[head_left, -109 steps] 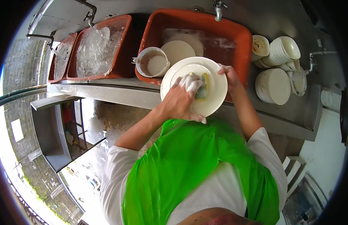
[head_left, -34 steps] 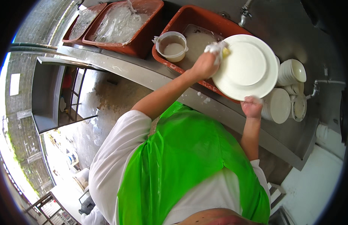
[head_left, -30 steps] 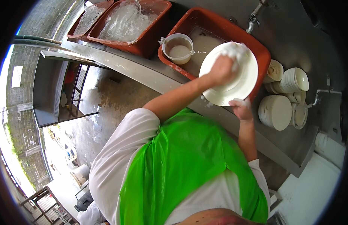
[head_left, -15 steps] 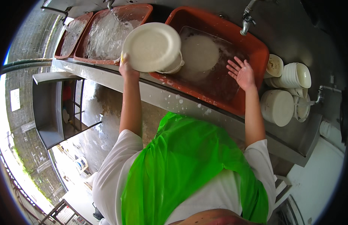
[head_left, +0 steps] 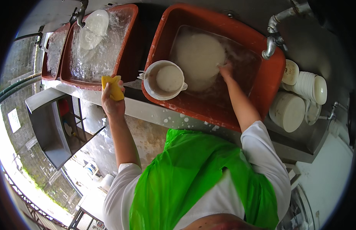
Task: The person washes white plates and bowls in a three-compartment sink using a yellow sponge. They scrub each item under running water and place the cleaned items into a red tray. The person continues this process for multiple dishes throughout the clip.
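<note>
My left hand (head_left: 113,100) is closed around a yellow sponge (head_left: 116,88), just in front of the middle red tub (head_left: 126,42). In that tub a white plate (head_left: 94,30) leans in the churning water below a tap. My right hand (head_left: 225,71) reaches into the cloudy water of the large red tub (head_left: 276,57). It is at the right edge of a round white plate (head_left: 199,55) under the surface; its fingers are hidden there. A white pitcher (head_left: 168,78) with suds inside sits at that tub's near left side.
To the right of the large tub are stacked white bowls (head_left: 310,87) and a pile of round white plates (head_left: 293,115). A metal tap (head_left: 273,44) juts over the tub's back right corner. Another red tub (head_left: 51,57) stands at far left. The steel counter edge (head_left: 178,119) runs before me.
The plate my left hand held has gone into the middle tub, and that hand now shows the sponge. My right hand has moved left, down into the water. The view has shifted slightly.
</note>
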A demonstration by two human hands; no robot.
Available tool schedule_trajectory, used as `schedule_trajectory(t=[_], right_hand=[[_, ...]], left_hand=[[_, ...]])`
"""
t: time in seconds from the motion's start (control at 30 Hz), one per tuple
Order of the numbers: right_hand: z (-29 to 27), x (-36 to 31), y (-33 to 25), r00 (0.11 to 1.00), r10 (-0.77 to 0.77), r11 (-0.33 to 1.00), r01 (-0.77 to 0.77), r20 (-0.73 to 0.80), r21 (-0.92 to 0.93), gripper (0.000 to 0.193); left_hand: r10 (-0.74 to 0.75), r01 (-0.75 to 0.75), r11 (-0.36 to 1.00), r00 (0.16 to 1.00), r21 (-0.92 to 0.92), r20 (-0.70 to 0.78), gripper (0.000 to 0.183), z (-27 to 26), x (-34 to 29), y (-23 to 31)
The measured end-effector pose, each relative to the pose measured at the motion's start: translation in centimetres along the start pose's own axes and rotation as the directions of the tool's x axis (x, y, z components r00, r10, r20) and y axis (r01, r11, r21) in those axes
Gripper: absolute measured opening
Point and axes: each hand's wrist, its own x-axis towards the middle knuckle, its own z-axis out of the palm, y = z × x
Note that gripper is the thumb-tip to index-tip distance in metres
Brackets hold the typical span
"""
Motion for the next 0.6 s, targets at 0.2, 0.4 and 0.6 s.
schedule_trajectory(t=[0.2,0.4,0.6], right_hand=[[-2.3,-4.0,-3.1,0.995,0.050,0.962,-0.070,0.083,0.262,0.039],[-7.1,-10.9,-3.2,0.830,0.109,0.550,-0.509,0.547,0.663,0.027],[-11.7,-17.4,-4.5,0.786,-0.122,0.471,-0.492,0.607,0.732,0.042]], left_hand=[[0.016,-0.017,0.998,1.000,0.067,0.010,0.047,1.1,-1.4,-1.2],[0.034,-0.062,0.977,0.990,0.202,0.139,0.049,4.8,-6.1,-0.6],[-0.112,-0.123,0.904,0.857,0.409,0.503,0.047,12.3,-11.0,-6.0]])
